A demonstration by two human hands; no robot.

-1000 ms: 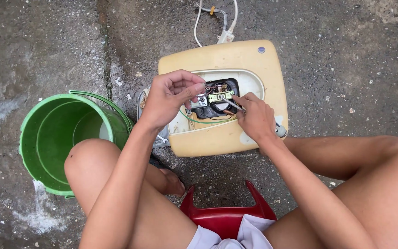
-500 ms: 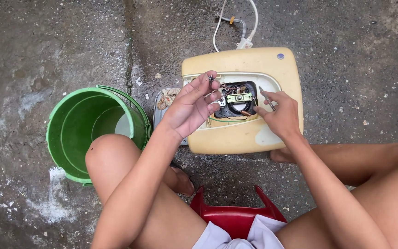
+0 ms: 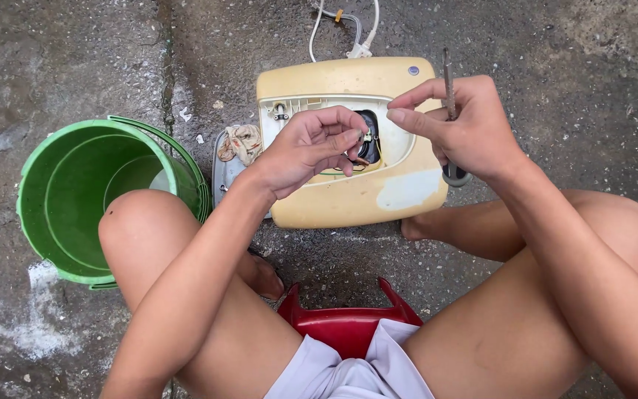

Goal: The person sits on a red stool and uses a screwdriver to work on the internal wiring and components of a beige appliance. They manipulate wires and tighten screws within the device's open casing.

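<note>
Hands meet over a cream-yellow plastic appliance lying flat on the wet concrete ground, between the person's bare knees. Its front has a lighter recessed panel with a dark round opening where small metal parts and thin wires show. The left hand rests on the panel with its fingers curled inward, fingertips at the edge of the opening; whether they pinch anything there cannot be told. The right hand hovers just above the right side of the appliance, closed around a screwdriver whose thin metal shaft sticks up past the knuckles and whose dark handle pokes out below the palm, while the forefinger and thumb reach left toward the opening.

White cable runs from the top edge of the appliance out of view. Just left of the appliance lies a grey tray with a bundle of dirty cloth on it. A green bucket stands further left, touching the left knee. A red plastic stool shows under the person, who wears pale shorts
</note>
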